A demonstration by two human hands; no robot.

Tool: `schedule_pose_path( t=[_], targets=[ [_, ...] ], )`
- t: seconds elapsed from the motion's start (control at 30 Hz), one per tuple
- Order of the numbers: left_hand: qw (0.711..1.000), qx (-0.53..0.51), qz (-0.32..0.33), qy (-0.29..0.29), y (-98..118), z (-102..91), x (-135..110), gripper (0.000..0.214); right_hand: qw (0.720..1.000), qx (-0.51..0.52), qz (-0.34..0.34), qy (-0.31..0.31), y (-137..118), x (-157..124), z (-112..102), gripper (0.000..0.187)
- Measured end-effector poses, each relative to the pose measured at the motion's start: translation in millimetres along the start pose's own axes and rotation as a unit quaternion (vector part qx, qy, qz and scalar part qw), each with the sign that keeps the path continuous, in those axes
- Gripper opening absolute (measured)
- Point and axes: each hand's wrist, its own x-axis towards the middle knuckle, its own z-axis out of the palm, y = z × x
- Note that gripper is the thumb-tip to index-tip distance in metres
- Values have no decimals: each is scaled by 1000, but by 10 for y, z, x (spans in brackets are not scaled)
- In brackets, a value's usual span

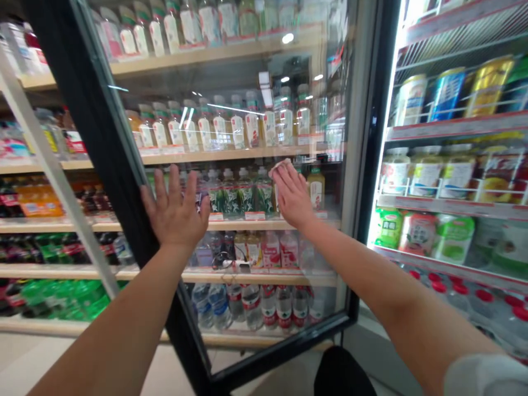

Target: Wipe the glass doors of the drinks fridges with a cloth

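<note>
An open black-framed glass cooler door (247,187) stands in front of me, swung out to the left. My left hand (175,212) lies flat on the glass near the door's left frame, fingers spread. Further right, my right hand (291,192) presses a small white cloth (279,164) against the glass; only a bit of the cloth shows past the fingertips. Through the pane I see wooden shelves of bottled drinks.
The lit cooler interior (454,165) at the right holds wire racks of cans, cups and bottles. Wooden shop shelves (49,225) with drink bottles run along the left behind the door. A pale floor (25,357) shows at the bottom left.
</note>
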Motion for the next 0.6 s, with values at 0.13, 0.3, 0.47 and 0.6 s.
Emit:
schedule_pose_path(
  t=[0.13, 0.3, 0.47, 0.6],
  targets=[
    [1000, -1, -1, 19, -38, 4, -93, 62, 977, 33, -194, -80, -21, -177, -20, 58],
    [1000, 26, 13, 8, 21, -27, -534, 63, 1000, 12, 24, -15, 149, -231, -97, 60],
    [995, 39, -71, -62, 201, 13, -1131, 75, 994, 43, -71, -70, 63, -670, -115, 65],
    [991, 58, -100, -69, 209, 99, -1321, 75, 988, 40, -133, -71, 25, -866, -113, 60]
  ],
)
